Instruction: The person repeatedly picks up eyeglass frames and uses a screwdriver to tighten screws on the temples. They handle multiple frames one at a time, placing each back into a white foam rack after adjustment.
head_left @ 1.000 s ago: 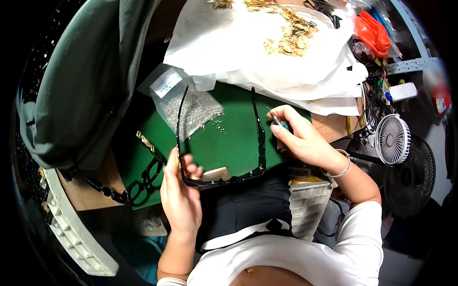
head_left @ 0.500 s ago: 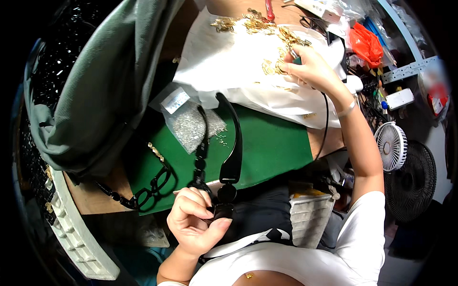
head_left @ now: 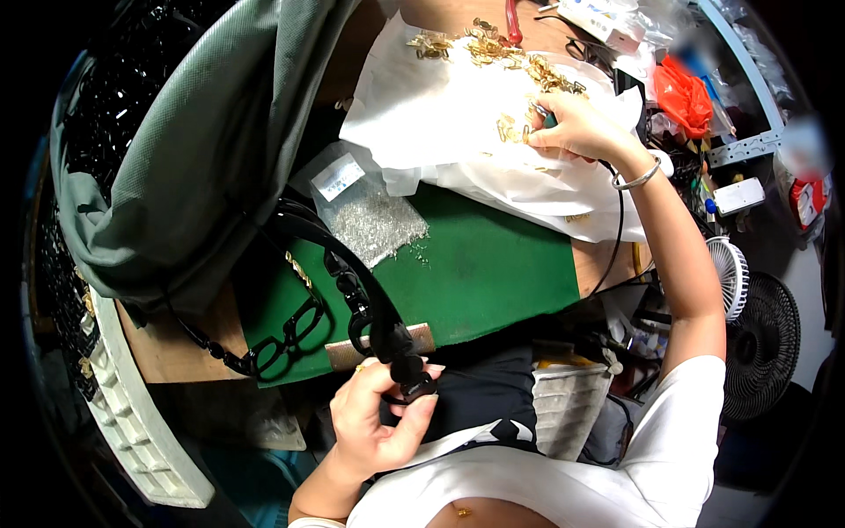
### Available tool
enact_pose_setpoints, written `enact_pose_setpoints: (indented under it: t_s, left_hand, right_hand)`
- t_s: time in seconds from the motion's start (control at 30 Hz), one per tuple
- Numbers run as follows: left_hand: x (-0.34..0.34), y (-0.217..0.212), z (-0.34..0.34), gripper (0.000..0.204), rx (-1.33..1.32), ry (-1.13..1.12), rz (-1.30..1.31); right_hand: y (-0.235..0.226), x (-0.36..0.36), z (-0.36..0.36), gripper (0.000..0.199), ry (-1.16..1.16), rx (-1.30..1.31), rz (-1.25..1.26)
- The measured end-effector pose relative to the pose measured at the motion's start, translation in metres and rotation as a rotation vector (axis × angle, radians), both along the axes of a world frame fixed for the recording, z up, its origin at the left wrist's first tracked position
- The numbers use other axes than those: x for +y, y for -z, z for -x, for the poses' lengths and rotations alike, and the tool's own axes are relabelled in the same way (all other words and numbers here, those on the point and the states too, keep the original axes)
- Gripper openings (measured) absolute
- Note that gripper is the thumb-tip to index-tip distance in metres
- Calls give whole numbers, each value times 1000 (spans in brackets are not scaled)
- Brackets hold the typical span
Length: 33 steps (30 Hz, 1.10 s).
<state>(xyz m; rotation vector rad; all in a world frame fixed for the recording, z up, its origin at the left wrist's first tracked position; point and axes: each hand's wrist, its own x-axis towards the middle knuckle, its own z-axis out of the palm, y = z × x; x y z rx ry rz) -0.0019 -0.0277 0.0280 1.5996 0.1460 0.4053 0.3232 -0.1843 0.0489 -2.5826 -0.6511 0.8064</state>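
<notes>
My left hand (head_left: 378, 422) is closed, thumb and fingers pinching a black eyeglass frame (head_left: 383, 326) over the table's near edge. Its wide temple points up and to the left, covering part of the rest of the frame. On the white sheet my right hand (head_left: 585, 128) is closed round a mostly hidden tool (head_left: 549, 118) with a greenish part; a black cord (head_left: 620, 224) runs down from under the wrist. Its fingertips are beside loose gold metal pieces (head_left: 510, 129). A larger heap of gold pieces (head_left: 488, 44) lies farther back.
A bag of small silvery parts (head_left: 365, 224) lies spilling on the green mat (head_left: 493, 273). Another black eyeglass frame (head_left: 286, 339) with a gold piece is at the left, near a grey cloth (head_left: 194, 150). Fans (head_left: 759, 343) stand at the right, below a red bag (head_left: 682, 97).
My left hand has turned the eyeglass frame, and its temple now leans left instead of standing up. My right hand stays by the gold pieces. The whole view has shifted slightly.
</notes>
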Motion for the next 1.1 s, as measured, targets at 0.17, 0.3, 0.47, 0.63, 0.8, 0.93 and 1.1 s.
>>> enact_pose_setpoints:
  t_s: [0.17, 0.3, 0.47, 0.63, 0.8, 0.93, 1.1]
  left_hand:
    - [4, -1, -3, 26, 11, -7, 16]
    - [8, -3, -1, 38, 27, 26, -46]
    - [6, -23, -2, 38, 229, 115, -71]
    - [-2, -23, -8, 31, 182, -35, -138]
    - [2, -20, -10, 22, 155, -33, -213]
    - [-3, -21, -11, 21, 105, -54, -264]
    - [-7, -18, -11, 18, 88, -85, -322]
  right_hand:
    - [9, 3, 25, 16, -434, -778, -94]
    - [-32, 19, 63, 15, -90, -444, -270]
    - [-52, 37, 158, 21, -273, 257, -753]
    - [-36, 43, 171, 23, -272, 373, -658]
    - [-40, 40, 175, 25, -305, 252, -544]
    - [-24, 43, 180, 23, -109, 388, -874]
    - [-28, 43, 180, 22, -95, 597, -850]
